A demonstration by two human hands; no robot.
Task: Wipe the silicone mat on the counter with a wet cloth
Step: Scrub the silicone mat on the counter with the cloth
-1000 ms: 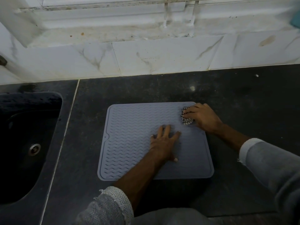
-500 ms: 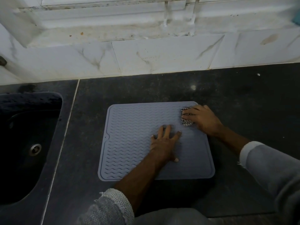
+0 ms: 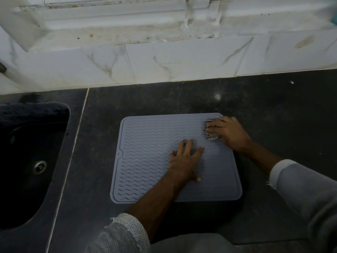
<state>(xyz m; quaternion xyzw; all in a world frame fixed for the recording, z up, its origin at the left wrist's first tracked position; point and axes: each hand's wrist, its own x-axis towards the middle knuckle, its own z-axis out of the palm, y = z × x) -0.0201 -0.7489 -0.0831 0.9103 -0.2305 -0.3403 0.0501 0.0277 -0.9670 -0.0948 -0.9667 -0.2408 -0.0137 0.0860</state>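
A grey silicone mat [image 3: 149, 154] with wavy ridges lies flat on the dark counter [image 3: 273, 110]. My left hand [image 3: 184, 161] rests palm down on the mat's middle, fingers spread, holding nothing. My right hand [image 3: 229, 133] sits at the mat's far right corner, fingers closed over a small checked cloth [image 3: 210, 133] pressed onto the mat. Most of the cloth is hidden under that hand.
A dark sink [image 3: 27, 161] with a metal drain [image 3: 40, 167] is set into the counter at the left. A white marble-look tiled wall [image 3: 164, 64] and a stained ledge [image 3: 127, 35] run along the back.
My right hand and the cloth have shifted very slightly along the mat's far right corner. My left hand stays pressed in the same place.
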